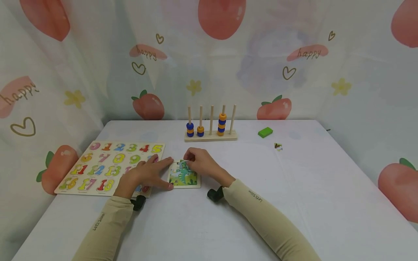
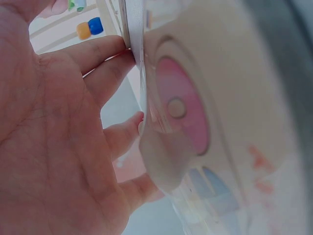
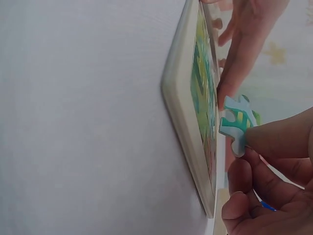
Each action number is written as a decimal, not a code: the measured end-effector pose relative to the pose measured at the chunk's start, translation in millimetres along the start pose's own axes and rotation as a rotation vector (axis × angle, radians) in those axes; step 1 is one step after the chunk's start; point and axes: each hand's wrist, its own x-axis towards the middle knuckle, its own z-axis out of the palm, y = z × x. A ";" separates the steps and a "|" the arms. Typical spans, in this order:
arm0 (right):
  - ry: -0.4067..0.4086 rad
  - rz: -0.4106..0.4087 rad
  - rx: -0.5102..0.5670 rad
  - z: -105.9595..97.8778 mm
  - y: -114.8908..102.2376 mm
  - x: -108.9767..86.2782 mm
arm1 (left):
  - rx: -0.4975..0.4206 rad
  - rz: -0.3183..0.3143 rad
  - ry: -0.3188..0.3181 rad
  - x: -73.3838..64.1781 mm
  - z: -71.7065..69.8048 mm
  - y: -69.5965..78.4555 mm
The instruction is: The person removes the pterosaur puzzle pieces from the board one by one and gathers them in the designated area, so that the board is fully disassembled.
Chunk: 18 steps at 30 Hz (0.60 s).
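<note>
A small square jigsaw puzzle (image 1: pixel 183 178) with a green dinosaur picture lies in a pale wooden frame on the table. Between thumb and fingers my right hand (image 1: pixel 204 163) pinches a jigsaw piece (image 3: pixel 238 125), light blue and green, held just over the puzzle in the right wrist view. My left hand (image 1: pixel 145 175) is spread with its fingers extended, thumb and fingertips at the puzzle's left edge. Part of that hand lies over the number board (image 1: pixel 98 166), whose colourful numerals are partly hidden by it.
Behind the puzzle stands a wooden peg rack (image 1: pixel 210 137) with blue and orange beads on some pegs. To its right are a green block (image 1: pixel 265 132) and another small jigsaw piece (image 1: pixel 278 146). A patterned curtain (image 1: pixel 209 65) hangs behind the white table (image 1: pixel 261 217).
</note>
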 end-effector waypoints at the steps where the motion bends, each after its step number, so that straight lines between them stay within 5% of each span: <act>1: 0.005 0.000 0.005 -0.3 0.2 -0.4 | -0.001 0.006 0.006 0.6 0.6 -1.0; 18: 0.076 0.057 0.130 -17.4 9.9 -8.1 | -0.008 -0.001 -0.014 1.6 -0.3 0.0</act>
